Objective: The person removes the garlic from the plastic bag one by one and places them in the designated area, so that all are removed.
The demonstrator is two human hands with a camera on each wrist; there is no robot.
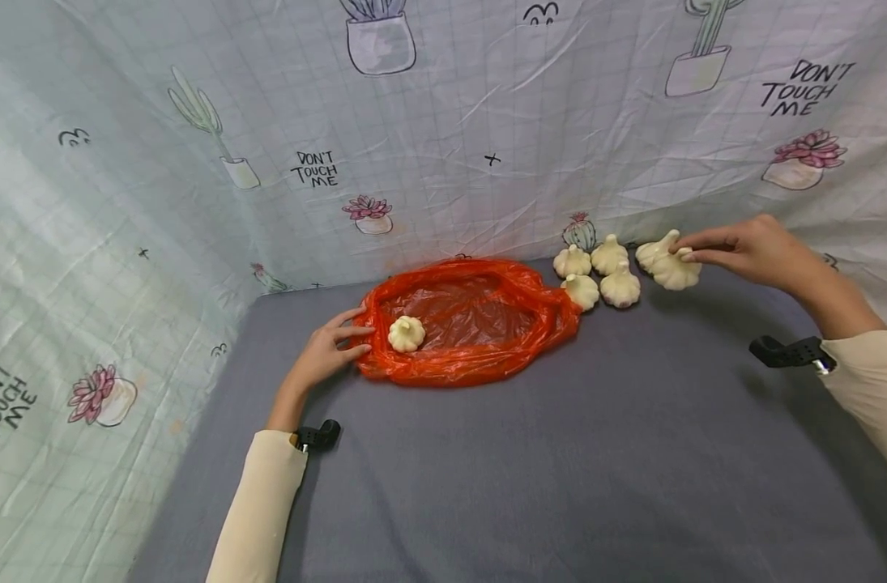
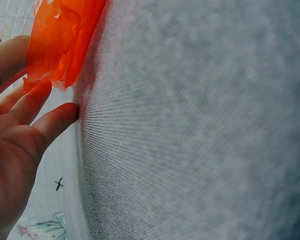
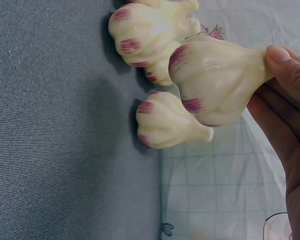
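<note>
My right hand [image 1: 767, 253] pinches a garlic bulb [image 3: 215, 82] by its stem, holding it above the table at the right end of a group of bulbs. Another garlic bulb [image 3: 167, 120] lies just behind the held one. At the left end of an orange plastic bag [image 1: 443, 372], my left hand [image 1: 326, 352] touches the bag's edge with spread, fairly straight fingers. The bag lies with its mouth spread wide, and one garlic bulb [image 1: 407, 334] sits inside near the left hand. The left wrist view shows the bag's end [image 2: 65, 45] against those fingers.
Several garlic bulbs [image 1: 609, 255] cluster on the grey table [image 1: 487, 470] beside the bag's right end, one touching the bag. A printed cloth [image 1: 428, 146] with potted plants hangs behind and to the left.
</note>
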